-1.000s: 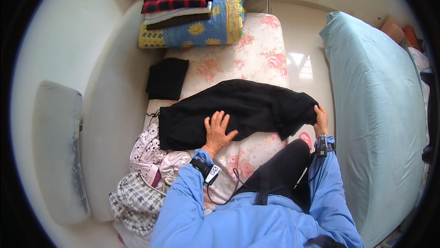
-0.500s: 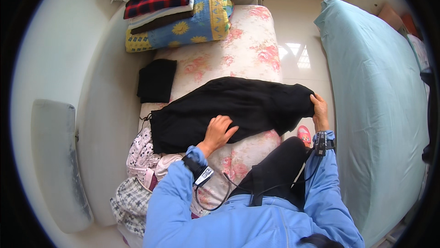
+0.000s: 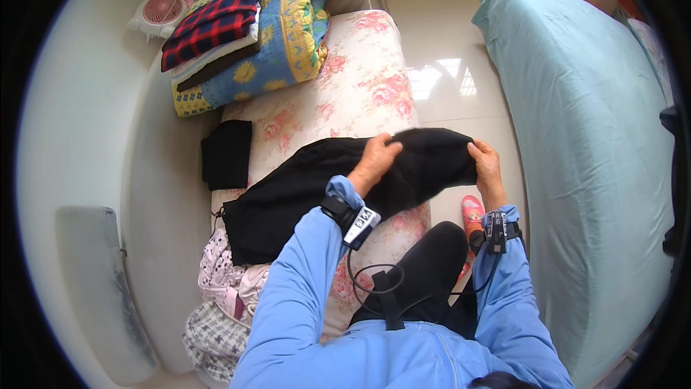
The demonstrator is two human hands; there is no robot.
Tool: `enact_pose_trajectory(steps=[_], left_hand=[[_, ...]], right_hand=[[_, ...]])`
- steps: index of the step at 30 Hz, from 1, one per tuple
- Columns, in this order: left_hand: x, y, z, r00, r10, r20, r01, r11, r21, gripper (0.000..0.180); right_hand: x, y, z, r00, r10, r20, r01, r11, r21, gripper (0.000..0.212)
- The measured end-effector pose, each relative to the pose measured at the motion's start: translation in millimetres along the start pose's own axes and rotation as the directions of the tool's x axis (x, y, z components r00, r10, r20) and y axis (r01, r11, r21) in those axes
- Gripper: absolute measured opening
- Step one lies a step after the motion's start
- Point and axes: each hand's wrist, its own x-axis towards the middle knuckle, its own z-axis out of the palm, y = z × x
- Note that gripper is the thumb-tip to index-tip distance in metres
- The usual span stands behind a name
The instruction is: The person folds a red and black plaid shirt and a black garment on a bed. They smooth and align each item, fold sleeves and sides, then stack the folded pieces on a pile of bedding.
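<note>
Lying under left hand [image 3: 374, 161], end in right hand [image 3: 487, 164]: black trousers [image 3: 306, 184]

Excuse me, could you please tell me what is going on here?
A person is handling a black garment spread across the bed. The right grip holds its end out past the bed's edge; the left grip is at its upper edge, though whether it pinches the cloth is unclear. A folded black cloth lies nearby, and a plaid cloth tops the pile on the quilt.
</note>
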Motion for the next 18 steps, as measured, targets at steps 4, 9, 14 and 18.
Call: enact_pose_trajectory(steps=[4,9,14,18], left_hand=[[23,6,-16,0.999,-0.026,0.037,0.023,0.996,0.092,0.022],[15,1,17,0.968,0.227,-0.109,-0.061,0.629,0.775,0.033],[-32,-3,42,0.713,0.701,0.019,-0.2,0.176,0.964,0.06],[-64,-23,55,0.686,0.707,0.17,-0.436,0.213,0.875,0.056]], right_hand=[[1,7,0,0.999,-0.04,-0.027,0.038,0.995,-0.093,0.021],[6,21,-1,0.986,-0.138,-0.094,0.093,0.921,-0.377,0.021],[9,30,-4,0.953,-0.268,-0.143,0.159,0.841,-0.517,0.023],[6,23,2,0.931,-0.34,-0.132,0.24,0.844,-0.48,0.024]])
